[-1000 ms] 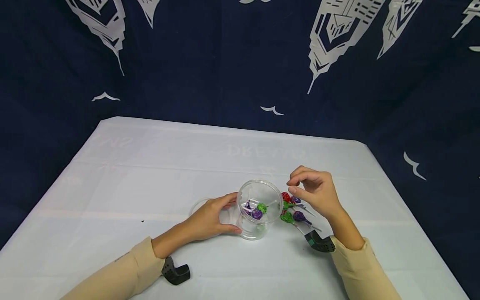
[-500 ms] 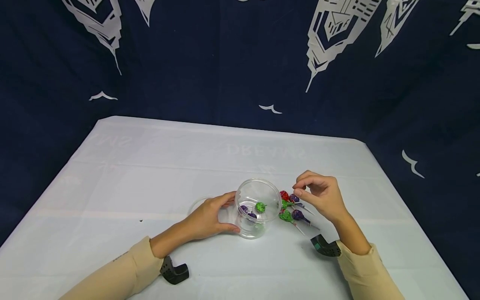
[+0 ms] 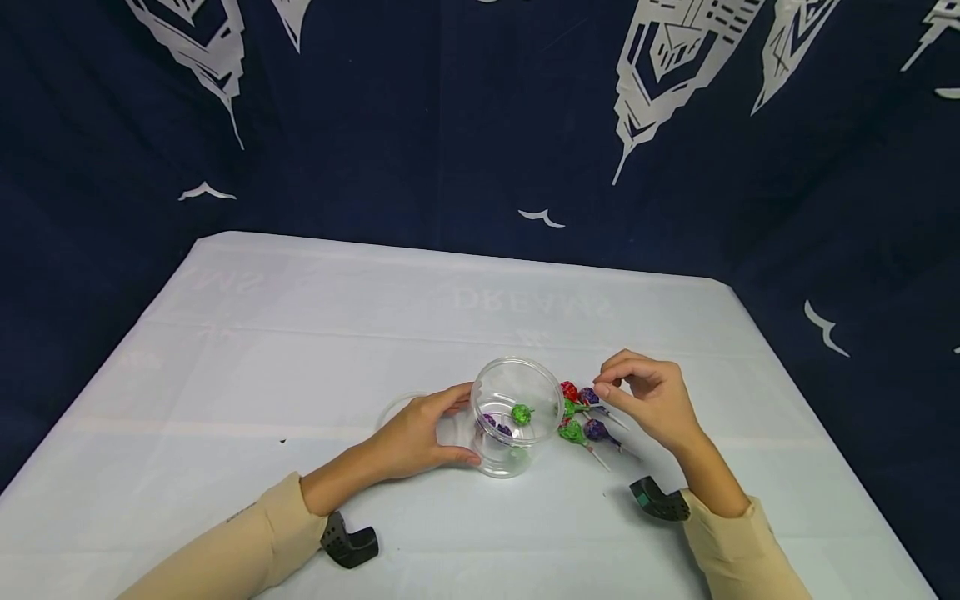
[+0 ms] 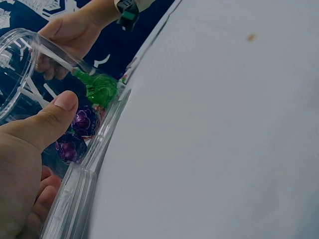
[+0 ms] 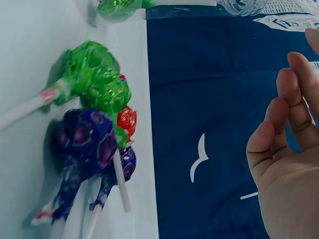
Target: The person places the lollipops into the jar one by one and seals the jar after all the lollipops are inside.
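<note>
My left hand holds the side of a clear plastic jar, its thumb at the near side and its fingers behind. Inside lie a green-wrapped lollipop and purple-wrapped lollipops, their white sticks leaning toward the mouth. To the jar's right is a pile of lollipops: a red one, green ones and purple ones. Above the pile's right side hovers my right hand, fingers loosely bent, with nothing visible in it. In the right wrist view, those fingers are apart from the lollipops.
A clear round lid-like piece lies on the table, partly behind my left hand. The white cloth-covered table ends at a dark blue printed curtain. A small dark speck is on the cloth at left.
My right hand has drifted right and slightly nearer me, away from the jar. A purple lollipop inside the jar has settled lower. My left hand stays on the jar.
</note>
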A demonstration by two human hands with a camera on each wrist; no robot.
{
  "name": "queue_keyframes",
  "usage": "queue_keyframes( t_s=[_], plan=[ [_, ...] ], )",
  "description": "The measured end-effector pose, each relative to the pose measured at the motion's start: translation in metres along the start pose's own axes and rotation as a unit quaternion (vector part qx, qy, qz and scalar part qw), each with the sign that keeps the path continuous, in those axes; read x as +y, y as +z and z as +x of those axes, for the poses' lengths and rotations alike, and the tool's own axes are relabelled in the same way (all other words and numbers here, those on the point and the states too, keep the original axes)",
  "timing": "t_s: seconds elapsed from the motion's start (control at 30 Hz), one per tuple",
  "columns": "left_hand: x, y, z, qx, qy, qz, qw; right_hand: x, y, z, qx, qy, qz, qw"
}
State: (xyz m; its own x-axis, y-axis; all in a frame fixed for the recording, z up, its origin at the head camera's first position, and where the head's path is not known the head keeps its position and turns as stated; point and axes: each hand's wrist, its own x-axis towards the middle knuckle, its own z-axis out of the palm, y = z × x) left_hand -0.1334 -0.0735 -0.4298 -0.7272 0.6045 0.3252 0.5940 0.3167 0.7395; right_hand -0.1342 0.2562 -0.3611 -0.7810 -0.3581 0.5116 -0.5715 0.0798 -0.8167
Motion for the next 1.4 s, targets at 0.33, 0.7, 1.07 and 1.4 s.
queue_keyframes(
  t_s=[0.33,0.7,1.07,1.4],
  plan=[
    [0.0,0.0,0.0,0.001,0.008,-0.004,1.0,0.007,-0.006,-0.01,0.008,0.003,-0.019,1.0],
    [0.001,-0.001,-0.001,0.007,0.014,-0.003,0.9999,0.014,-0.009,-0.02,0.029,0.008,-0.047,0.998],
    [0.001,-0.001,0.0,0.0,0.006,-0.006,1.0,0.025,-0.012,-0.025,0.049,0.032,-0.08,0.995],
    [0.003,-0.001,0.0,0.001,0.011,-0.005,0.9999,0.042,-0.02,-0.032,0.054,0.076,-0.122,0.988]
  ],
)
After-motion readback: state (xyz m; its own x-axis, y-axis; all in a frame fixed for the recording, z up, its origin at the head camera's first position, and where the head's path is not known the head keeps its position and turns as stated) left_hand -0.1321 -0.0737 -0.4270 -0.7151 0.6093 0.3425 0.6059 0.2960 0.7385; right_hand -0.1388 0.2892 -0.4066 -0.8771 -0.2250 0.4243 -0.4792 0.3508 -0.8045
